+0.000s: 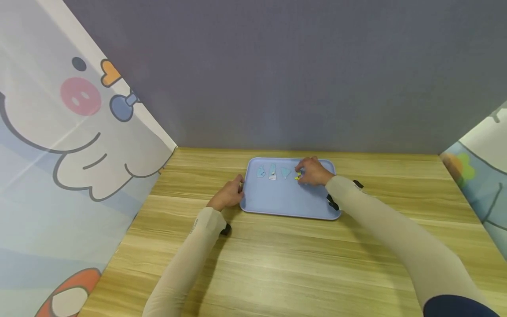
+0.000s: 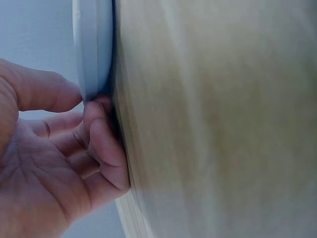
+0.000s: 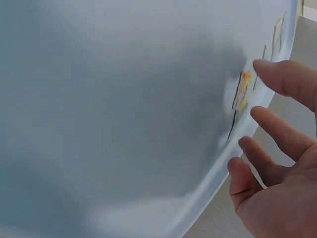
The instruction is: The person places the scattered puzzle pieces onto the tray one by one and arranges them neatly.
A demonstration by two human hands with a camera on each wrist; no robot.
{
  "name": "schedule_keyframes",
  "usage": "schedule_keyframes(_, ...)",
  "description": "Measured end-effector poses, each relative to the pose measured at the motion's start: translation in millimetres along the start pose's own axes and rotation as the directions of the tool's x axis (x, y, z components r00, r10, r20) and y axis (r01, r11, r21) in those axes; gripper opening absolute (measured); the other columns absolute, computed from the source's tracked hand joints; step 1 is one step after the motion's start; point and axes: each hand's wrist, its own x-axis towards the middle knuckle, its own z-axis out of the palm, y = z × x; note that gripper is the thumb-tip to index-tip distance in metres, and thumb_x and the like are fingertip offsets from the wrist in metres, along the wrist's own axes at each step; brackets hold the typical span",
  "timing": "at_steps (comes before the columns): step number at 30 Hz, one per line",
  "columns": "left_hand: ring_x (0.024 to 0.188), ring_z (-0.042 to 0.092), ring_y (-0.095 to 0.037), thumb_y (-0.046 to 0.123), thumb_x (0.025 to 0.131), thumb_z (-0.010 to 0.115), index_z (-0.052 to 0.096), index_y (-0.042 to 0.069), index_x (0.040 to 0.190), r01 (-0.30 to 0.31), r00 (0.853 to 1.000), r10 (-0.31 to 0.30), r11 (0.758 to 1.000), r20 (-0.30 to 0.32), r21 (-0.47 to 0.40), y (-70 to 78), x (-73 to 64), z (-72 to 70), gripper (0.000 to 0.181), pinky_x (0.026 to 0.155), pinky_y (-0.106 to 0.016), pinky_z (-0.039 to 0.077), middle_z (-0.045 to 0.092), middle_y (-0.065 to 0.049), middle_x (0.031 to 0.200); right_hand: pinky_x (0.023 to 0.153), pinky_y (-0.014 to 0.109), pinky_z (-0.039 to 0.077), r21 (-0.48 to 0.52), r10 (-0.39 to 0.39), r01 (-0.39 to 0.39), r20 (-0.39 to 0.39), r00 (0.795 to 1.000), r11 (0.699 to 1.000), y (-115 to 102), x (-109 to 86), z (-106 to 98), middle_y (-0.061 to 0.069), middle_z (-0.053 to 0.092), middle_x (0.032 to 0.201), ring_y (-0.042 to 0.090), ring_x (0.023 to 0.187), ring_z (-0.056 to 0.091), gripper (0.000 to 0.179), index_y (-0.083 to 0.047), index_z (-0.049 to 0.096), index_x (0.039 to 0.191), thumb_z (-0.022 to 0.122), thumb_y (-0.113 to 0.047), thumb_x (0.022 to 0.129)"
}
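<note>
A light blue tray (image 1: 277, 200) lies on the wooden table. My left hand (image 1: 229, 193) grips its left rim, thumb against the edge and fingers curled beneath, as the left wrist view shows. Along the tray's far side sit three pale blue flat pieces: one small (image 1: 261, 171), one tall with a white lower end (image 1: 273, 171), one roughly triangular (image 1: 285, 172). To their right is a piece with yellow print (image 1: 297, 177), partly covered by my right hand (image 1: 313, 171). In the right wrist view, spread fingers hover around this printed piece (image 3: 241, 91), with a gap between thumb and fingers.
A grey panel (image 1: 277, 88) rises behind the table's far edge. Cartoon-printed walls stand at the left (image 1: 47, 176) and right (image 1: 481, 189). The wooden tabletop (image 1: 301, 264) extends around the tray.
</note>
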Motion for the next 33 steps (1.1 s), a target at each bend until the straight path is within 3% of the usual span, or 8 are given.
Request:
schedule_keyframes(5, 0.068, 0.053, -0.021, 0.004, 0.091, 0.054, 0.04, 0.006, 0.121, -0.008, 1.0, 0.008, 1.0, -0.006, -0.011, 1.1, -0.8, -0.7, 0.032, 0.06, -0.031, 0.044, 0.056, -0.009, 0.084, 0.104, 0.047, 0.023, 0.007, -0.044, 0.044, -0.039, 0.998, 0.999, 6.8, -5.8, -9.8, 0.023, 0.055, 0.122, 0.042, 0.122, 0.036, 0.045, 0.001, 0.067, 0.111, 0.08, -0.019, 0.073)
schedule_keyframes(15, 0.069, 0.054, -0.021, 0.004, 0.091, 0.053, 0.04, 0.004, 0.12, -0.012, 1.0, 0.012, 1.0, -0.003, -0.015, 0.5, -1.7, -0.7, 0.032, 0.06, -0.031, 0.045, 0.056, -0.01, 0.086, 0.105, 0.052, 0.018, -0.026, -0.027, 0.026, -0.056, 0.998, 0.999, 20.4, -26.3, -31.0, 0.025, 0.053, 0.125, 0.043, 0.124, 0.037, 0.043, 0.007, 0.062, 0.116, 0.074, -0.009, 0.078)
schedule_keyframes(27, 0.071, 0.054, -0.022, 0.004, 0.092, 0.053, 0.04, 0.004, 0.121, -0.007, 1.0, 0.007, 1.0, 0.007, -0.026, 1.0, -2.7, -0.6, 0.032, 0.062, -0.032, 0.046, 0.057, -0.01, 0.088, 0.095, 0.055, 0.035, -0.011, -0.043, 0.042, -0.091, 0.995, 0.999, 54.3, -63.1, -51.8, 0.025, 0.054, 0.121, 0.044, 0.114, 0.045, 0.043, 0.007, 0.06, 0.118, 0.073, -0.006, 0.079)
schedule_keyframes(33, 0.071, 0.055, -0.022, 0.004, 0.091, 0.053, 0.04, 0.004, 0.121, -0.007, 1.0, 0.007, 1.0, 0.006, -0.03, -0.5, -1.3, 0.2, 0.032, 0.062, -0.032, 0.046, 0.057, -0.011, 0.089, 0.09, 0.057, 0.036, -0.008, -0.026, 0.026, -0.083, 0.996, 1.0, 67.5, -86.8, -60.8, 0.026, 0.055, 0.119, 0.045, 0.109, 0.047, 0.039, 0.007, 0.059, 0.119, 0.069, -0.009, 0.084)
